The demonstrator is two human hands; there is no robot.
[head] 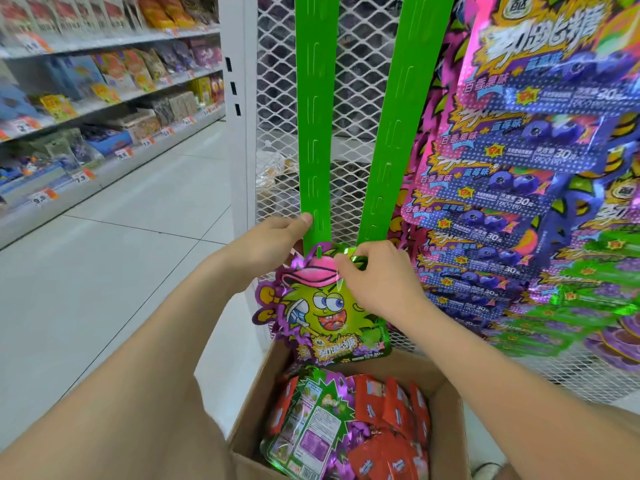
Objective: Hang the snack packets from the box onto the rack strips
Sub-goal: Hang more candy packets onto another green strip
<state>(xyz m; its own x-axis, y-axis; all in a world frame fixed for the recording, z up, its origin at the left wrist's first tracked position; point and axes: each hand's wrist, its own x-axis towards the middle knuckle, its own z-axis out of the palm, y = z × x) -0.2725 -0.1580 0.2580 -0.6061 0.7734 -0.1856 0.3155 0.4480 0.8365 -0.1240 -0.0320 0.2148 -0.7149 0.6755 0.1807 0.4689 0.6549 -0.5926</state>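
Right under the camera sits the open cardboard box (446,403), and it's packed: loose packets (388,427), red ones along its right side and a green one lying back-up against its left side. Two bare forearms rise past the box, one on each side. Just above the box's far rim is the one to watch, the packet (322,313) with the green cartoon face and pink cap, upright and facing the camera. The right hand (377,278) has it by the top right corner, fingers curled, the foil pinched between them and the thumb. The left hand (273,244) is up at the top left corner, thumb flat on the front of the left strip (315,116) and the fingers tucked behind, gripping the strip's bottom end. That end meets the packet's top edge right at the hang slot; whether the tab is fully through, I can't tell. The right strip (391,133), bright green too, hangs bare beside it, its lower end touching the right hand's knuckles. Both strips hang against the white mesh panel (360,81). To the right, the hung packets (512,157) overlap down the panel, blue and purple above, green lower down. Off left, stocked shelves (104,98) run along a pale tiled floor (138,237).
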